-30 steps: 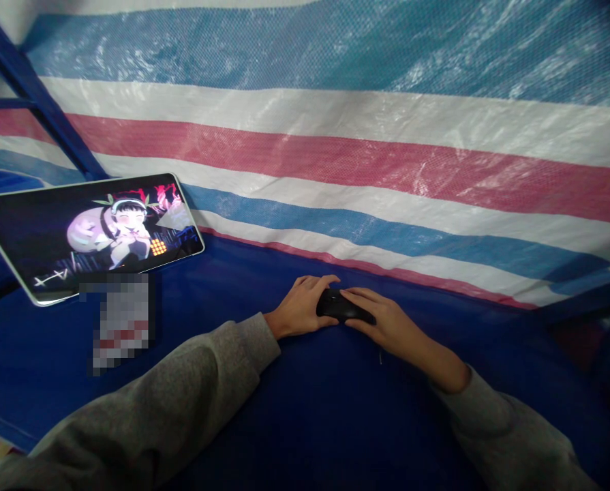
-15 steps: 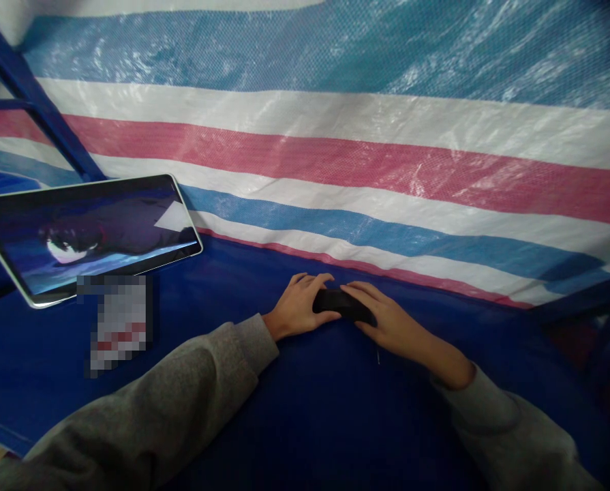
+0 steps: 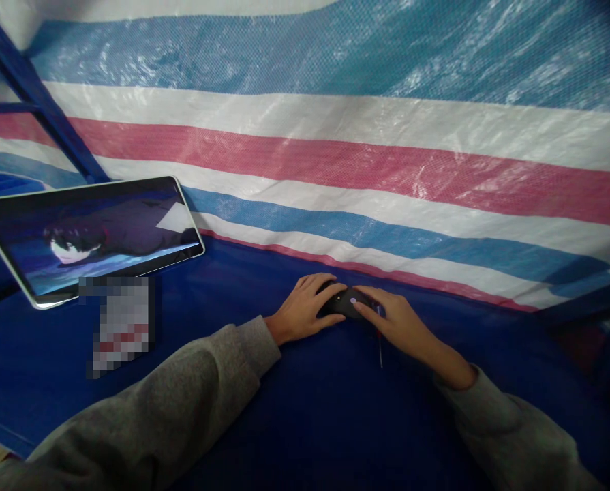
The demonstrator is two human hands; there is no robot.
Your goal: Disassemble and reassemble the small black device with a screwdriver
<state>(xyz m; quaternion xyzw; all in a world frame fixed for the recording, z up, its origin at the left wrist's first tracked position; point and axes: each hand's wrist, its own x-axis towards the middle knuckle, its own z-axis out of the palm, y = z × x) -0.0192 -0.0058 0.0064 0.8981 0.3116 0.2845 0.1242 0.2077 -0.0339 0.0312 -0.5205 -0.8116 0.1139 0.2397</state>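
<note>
A black computer mouse (image 3: 343, 298) is held between both hands just above the blue surface. A small bright dot and a pale round spot show on its upward face. My left hand (image 3: 305, 310) grips its left end, fingers over the far side and thumb along the near edge. At the other end, my right hand (image 3: 389, 317) has its fingers on the far side and its thumb by the pale spot. A thin rod with a reddish part (image 3: 380, 337), like a small screwdriver, sticks out below the right hand; its upper part is partly hidden.
To the left, a tablet (image 3: 95, 239) with a lit screen leans at an angle on the blue surface (image 3: 305, 416). A blurred-out white and red item (image 3: 125, 320) lies before it. Behind hangs a striped plastic sheet (image 3: 335, 160), with a blue frame bar (image 3: 43, 102) at left.
The mouse has turned in my hands, so the bright dot and pale round spot now show. My left fingers have shifted over it, and more of the thin rod is visible.
</note>
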